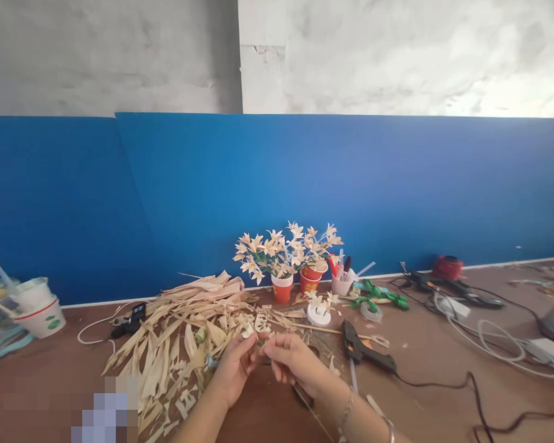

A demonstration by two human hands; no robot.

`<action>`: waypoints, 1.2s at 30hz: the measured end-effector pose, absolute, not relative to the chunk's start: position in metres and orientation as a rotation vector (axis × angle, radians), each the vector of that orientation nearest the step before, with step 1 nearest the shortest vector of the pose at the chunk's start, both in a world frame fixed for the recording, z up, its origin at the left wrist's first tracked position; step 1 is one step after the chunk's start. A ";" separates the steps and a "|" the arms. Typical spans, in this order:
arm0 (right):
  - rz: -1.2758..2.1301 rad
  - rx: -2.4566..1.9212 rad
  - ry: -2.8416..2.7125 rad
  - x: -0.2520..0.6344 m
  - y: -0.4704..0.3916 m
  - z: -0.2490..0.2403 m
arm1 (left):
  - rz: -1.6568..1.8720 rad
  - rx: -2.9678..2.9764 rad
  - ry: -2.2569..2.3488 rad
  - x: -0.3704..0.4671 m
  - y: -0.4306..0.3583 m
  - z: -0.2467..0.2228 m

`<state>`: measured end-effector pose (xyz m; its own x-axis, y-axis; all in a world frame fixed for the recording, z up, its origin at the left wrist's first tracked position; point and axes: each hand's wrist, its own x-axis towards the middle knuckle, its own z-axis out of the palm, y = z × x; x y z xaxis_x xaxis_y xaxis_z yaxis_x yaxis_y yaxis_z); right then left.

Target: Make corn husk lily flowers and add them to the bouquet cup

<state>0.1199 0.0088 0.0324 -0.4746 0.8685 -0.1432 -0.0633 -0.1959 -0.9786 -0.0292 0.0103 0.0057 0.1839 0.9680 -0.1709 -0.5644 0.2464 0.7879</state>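
Head view: left hand [237, 364] pinches pale piece [248, 331], axis unclear; right hand [293, 359] pinched narrow.

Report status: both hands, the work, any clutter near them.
Left hand pinching small pale piece. Right hand close beside, hold unclear. Clutter: pale strips heaped by left hand, glue gun lying right of right hand.

In front of you stands a long blue board [268, 178], with a gray wall [96, 55] showing above it. Far to your left on the brown table [429, 418], you see a white cup [46, 321] with green marks and a pale blue strap [9, 351]. To your right, a red round thing [447, 267] sits by the board, and a white cord [512, 347] lies in loops.
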 end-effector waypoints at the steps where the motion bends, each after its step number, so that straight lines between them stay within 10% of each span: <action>1: 1.787 -0.941 -1.342 0.119 0.007 0.025 | 1.178 0.662 0.760 -0.029 0.011 0.004; 36: 1.951 -0.799 -1.148 0.122 0.001 -0.001 | 1.101 0.580 0.793 -0.027 0.006 0.002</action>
